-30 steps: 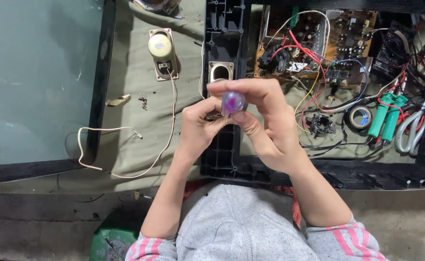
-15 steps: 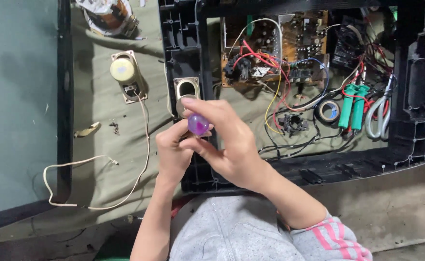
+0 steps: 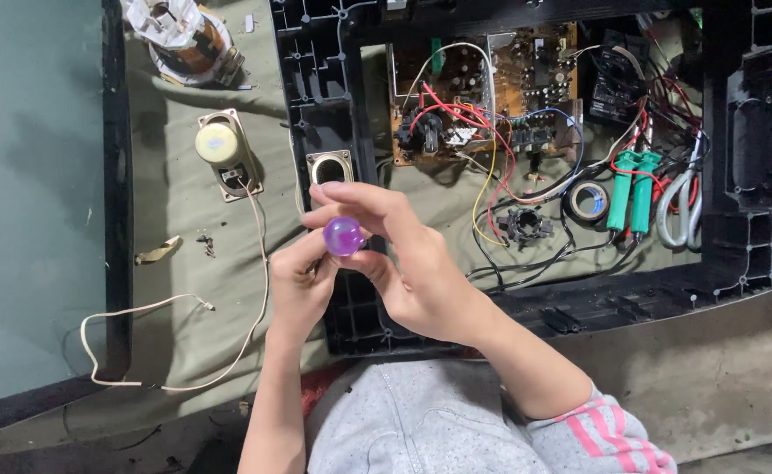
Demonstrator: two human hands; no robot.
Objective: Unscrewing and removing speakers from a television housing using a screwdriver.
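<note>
Small purple ball (image 3: 344, 236), translucent, round: pinched between fingertips of both hands, raised over the left edge of the black plastic frame (image 3: 324, 105). Left hand (image 3: 301, 285) closes on it from below-left; right hand (image 3: 403, 263) from above and right, fingers curled over the top (ball partly covered). Head view, surroundings: brown circuit board (image 3: 491, 96) with red, yellow and blue wires inside frame. Green-handled pliers (image 3: 630, 189) right of it. Loose speaker (image 3: 223, 151) with white cable on olive cloth (image 3: 175, 290).
</note>
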